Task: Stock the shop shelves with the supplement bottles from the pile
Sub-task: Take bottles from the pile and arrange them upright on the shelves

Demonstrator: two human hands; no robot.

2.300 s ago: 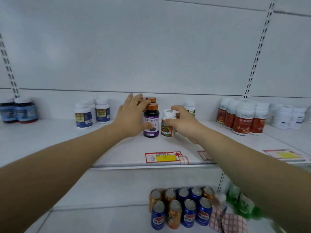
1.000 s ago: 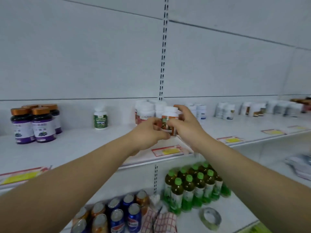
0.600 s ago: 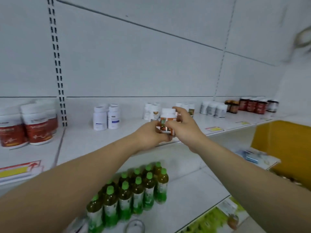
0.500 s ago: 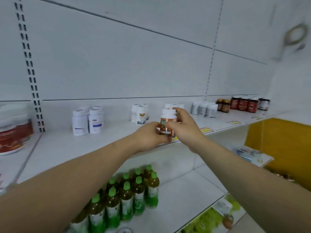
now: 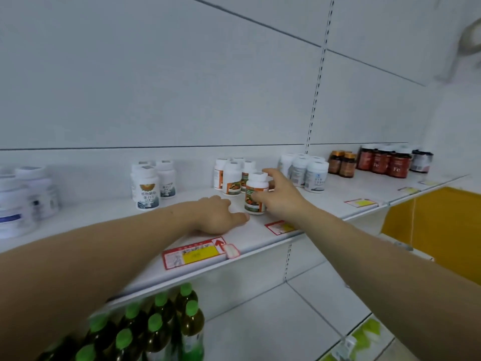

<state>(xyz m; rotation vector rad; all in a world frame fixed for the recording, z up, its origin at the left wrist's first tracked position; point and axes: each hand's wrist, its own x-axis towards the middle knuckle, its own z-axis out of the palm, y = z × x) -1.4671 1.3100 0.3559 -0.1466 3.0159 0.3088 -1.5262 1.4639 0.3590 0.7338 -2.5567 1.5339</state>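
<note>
At frame centre, the right hand is gripping a white orange-labelled bottle standing upright on the white shelf, just in front of matching bottles. The left hand is resting beside it on the shelf, fingers loosely curled, holding nothing. The contents of the bottles are hidden.

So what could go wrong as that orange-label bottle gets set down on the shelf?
The right hand grips the orange-label bottle close in front of the matching bottles; pushing it back could knock them over like skittles. The left hand rests on the shelf right beside it, so drawing that hand away carelessly might clip the bottle.
</note>
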